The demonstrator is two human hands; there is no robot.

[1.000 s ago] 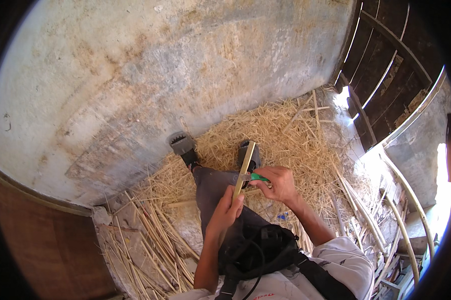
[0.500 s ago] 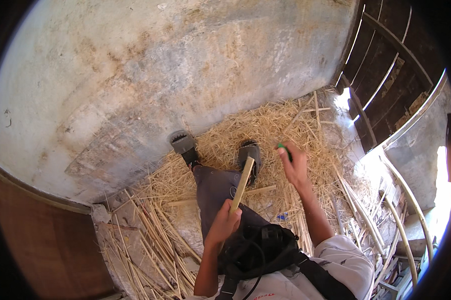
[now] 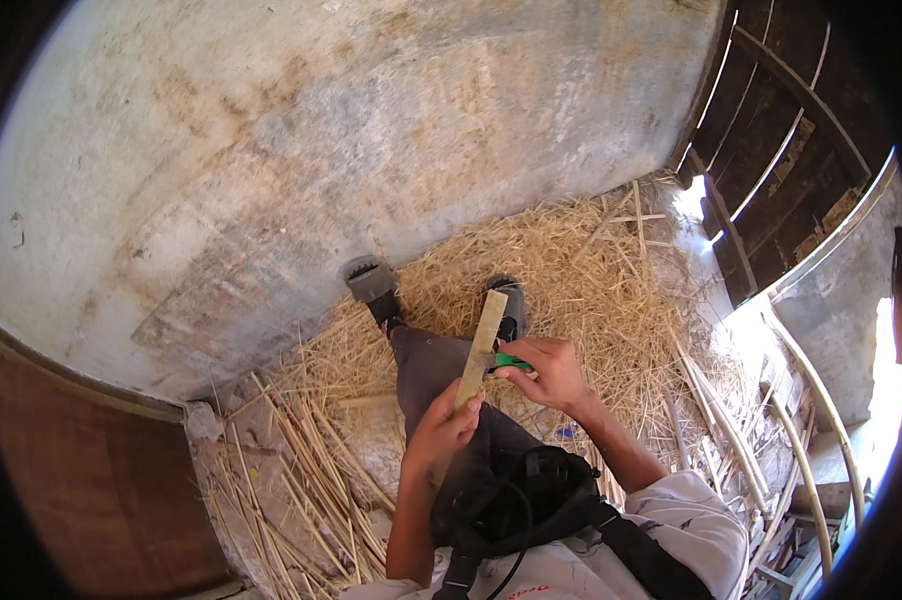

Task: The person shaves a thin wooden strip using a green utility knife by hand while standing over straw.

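Observation:
My left hand (image 3: pixel 445 426) is closed around the lower part of a flat, pale yellowish strip (image 3: pixel 489 328) of wood or bamboo. It slants up and away from me, over my lap and in front of my right foot. Gripped in my right hand (image 3: pixel 553 374) is a small green-handled tool (image 3: pixel 513 361). Its dark end meets the right edge of the strip, just above my left fingers. The tip is too small to make out, and my fingers cover part of the handle.
Dry, straw-like shavings (image 3: pixel 581 270) cover the floor around my sandalled feet. Long thin sticks (image 3: pixel 321 480) lie at the left, and curved poles (image 3: pixel 816 365) lean at the right. A stained wall (image 3: pixel 371 150) rises ahead, with dark wooden boards (image 3: pixel 771 130) at the far right.
My right hand has come left and down with the green-handled tool, from apart in the air to the strip's edge. The strip now stands a little more upright and higher.

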